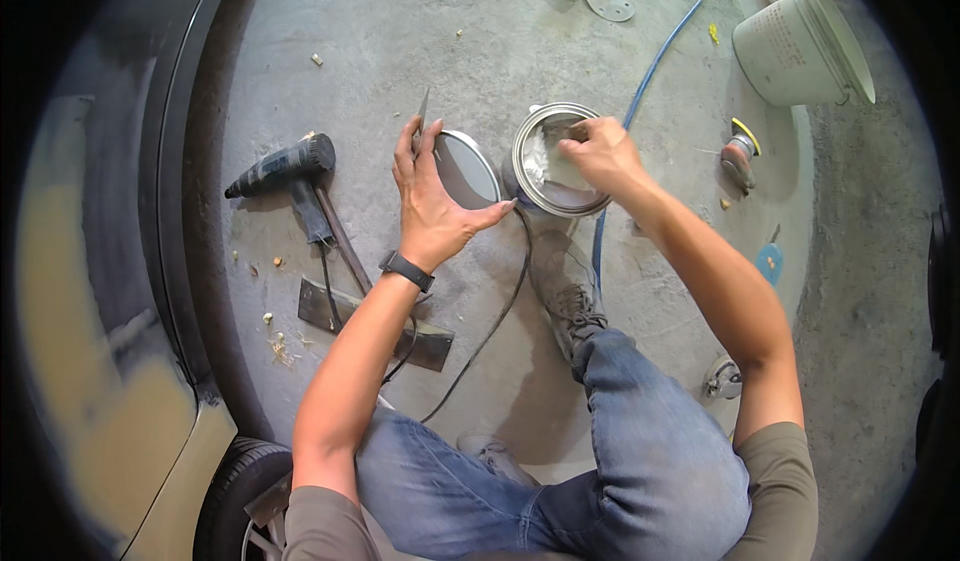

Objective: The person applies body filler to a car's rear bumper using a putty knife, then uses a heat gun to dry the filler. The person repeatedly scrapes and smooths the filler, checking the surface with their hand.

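Observation:
My left hand [432, 206] grips a round can lid [466, 169] by its edge, thumb on one side and fingers on the other. A thin metal blade [424, 109] sticks up between its fingers; the blade's other end is hidden. At the mouth of an open metal can [520, 186], my right hand [605, 156] is closed, fingers pinched. From them a pale, flat, blade-like tool [566, 173] reaches into the can, its grip hidden by the hand. White paste [536, 156] clings inside the can. The can is by my shoe [568, 296].
Left of my hands lie a heat gun [285, 169] and a flat metal plate [425, 345]. A blue hose [665, 49] crosses the floor. Right are a tilted white bucket [790, 51] and a small sander [740, 156]. A car body [110, 361] lines the left side.

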The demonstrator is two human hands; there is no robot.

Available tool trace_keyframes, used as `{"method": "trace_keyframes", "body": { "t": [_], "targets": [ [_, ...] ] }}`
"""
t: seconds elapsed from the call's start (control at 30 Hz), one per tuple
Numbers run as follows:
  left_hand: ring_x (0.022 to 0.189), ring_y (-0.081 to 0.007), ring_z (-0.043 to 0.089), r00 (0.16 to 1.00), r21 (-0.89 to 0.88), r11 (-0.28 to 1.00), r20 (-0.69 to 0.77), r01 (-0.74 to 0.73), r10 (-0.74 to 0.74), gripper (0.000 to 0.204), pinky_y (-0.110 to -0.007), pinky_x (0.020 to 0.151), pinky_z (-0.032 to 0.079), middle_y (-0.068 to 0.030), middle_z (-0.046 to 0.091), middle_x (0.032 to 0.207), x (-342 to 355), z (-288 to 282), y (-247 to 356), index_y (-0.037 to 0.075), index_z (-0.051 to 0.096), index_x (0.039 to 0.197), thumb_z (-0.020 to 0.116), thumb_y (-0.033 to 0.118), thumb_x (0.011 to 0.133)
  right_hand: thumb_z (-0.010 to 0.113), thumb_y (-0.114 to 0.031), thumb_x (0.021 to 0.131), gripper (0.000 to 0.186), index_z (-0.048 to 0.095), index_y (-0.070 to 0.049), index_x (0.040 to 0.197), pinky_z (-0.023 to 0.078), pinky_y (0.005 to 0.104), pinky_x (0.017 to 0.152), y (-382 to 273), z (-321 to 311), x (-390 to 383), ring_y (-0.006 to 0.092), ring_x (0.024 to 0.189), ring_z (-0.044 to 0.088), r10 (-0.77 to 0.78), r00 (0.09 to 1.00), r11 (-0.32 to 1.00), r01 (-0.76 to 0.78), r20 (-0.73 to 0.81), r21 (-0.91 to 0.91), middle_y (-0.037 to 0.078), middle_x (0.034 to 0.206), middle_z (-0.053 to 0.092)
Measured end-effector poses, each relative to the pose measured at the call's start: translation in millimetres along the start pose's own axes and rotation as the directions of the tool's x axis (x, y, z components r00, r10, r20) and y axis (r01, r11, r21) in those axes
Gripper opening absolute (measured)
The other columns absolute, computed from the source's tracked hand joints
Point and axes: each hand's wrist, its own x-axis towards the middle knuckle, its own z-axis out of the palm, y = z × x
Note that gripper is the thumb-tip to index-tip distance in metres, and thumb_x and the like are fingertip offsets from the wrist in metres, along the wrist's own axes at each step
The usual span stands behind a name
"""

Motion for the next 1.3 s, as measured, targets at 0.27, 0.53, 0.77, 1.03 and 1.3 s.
{"method": "trace_keyframes", "body": {
  "t": [0.27, 0.53, 0.77, 1.03, 1.3],
  "targets": [
    [0.146, -0.0428, 0.025, 1.000, -0.002, 1.000, 0.020, 0.006, -0.006, 0.122, -0.053, 0.120, 0.031, -0.0204, 0.022, 0.158, 0.7, -3.0, -1.9, 0.006, 0.032, 0.151, 0.096, 0.045, 0.054, 0.069, -0.020, 0.082, 0.038, 0.074, 0.003, 0.112, 0.060, 0.0356, 0.075, -1.7, 1.7, -0.9, 0.0269, 0.087, 0.076, -0.002, 0.998, 1.000, 0.000, 0.069, 0.020, 0.021, 0.100, 0.075],
    [0.145, -0.0408, 0.029, 0.998, 0.012, 0.999, 0.038, 0.040, -0.040, 0.121, -0.050, 0.119, 0.034, -0.0211, 0.021, 0.157, 1.9, -6.2, -5.9, 0.007, 0.032, 0.152, 0.096, 0.043, 0.056, 0.073, -0.010, 0.088, 0.032, 0.071, 0.009, 0.113, 0.056, 0.0346, 0.080, 41.1, -23.0, -5.6, 0.0190, 0.087, 0.070, 0.057, 0.987, 0.807, -0.134, 0.150, 0.575, 0.014, 0.099, 0.073],
    [0.146, -0.0408, 0.030, 0.998, 0.076, 0.996, 0.030, 0.056, -0.058, 0.122, -0.049, 0.119, 0.035, -0.0231, 0.020, 0.157, 1.5, -15.1, -10.5, 0.009, 0.031, 0.154, 0.096, 0.044, 0.057, 0.075, -0.013, 0.090, 0.032, 0.069, 0.010, 0.112, 0.054, 0.0324, 0.076, 60.4, -50.9, -8.0, 0.0165, 0.082, 0.067, -0.010, 0.992, 0.789, -0.069, 0.126, 0.610, 0.010, 0.096, 0.073],
    [0.146, -0.0410, 0.029, 0.999, 0.077, 0.996, 0.031, 0.041, -0.044, 0.122, -0.049, 0.120, 0.034, -0.0228, 0.020, 0.157, 1.8, -16.9, -9.3, 0.009, 0.031, 0.154, 0.096, 0.045, 0.056, 0.070, -0.023, 0.083, 0.037, 0.075, 0.005, 0.107, 0.057, 0.0360, 0.077, 25.4, -40.2, -16.8, 0.0258, 0.082, 0.074, -0.123, 0.990, 0.984, 0.130, -0.064, 0.121, 0.020, 0.095, 0.076],
    [0.146, -0.0408, 0.029, 0.998, 0.123, 0.992, 0.050, 0.020, -0.026, 0.123, -0.049, 0.120, 0.035, -0.0210, 0.020, 0.158, -0.5, -16.5, -6.4, 0.007, 0.031, 0.153, 0.096, 0.045, 0.056, 0.069, -0.023, 0.083, 0.039, 0.074, 0.007, 0.106, 0.057, 0.0366, 0.079, 8.6, -44.3, -31.3, 0.0272, 0.085, 0.074, -0.193, 0.975, 0.978, 0.199, -0.107, 0.053, 0.022, 0.096, 0.076]
  ]
}}
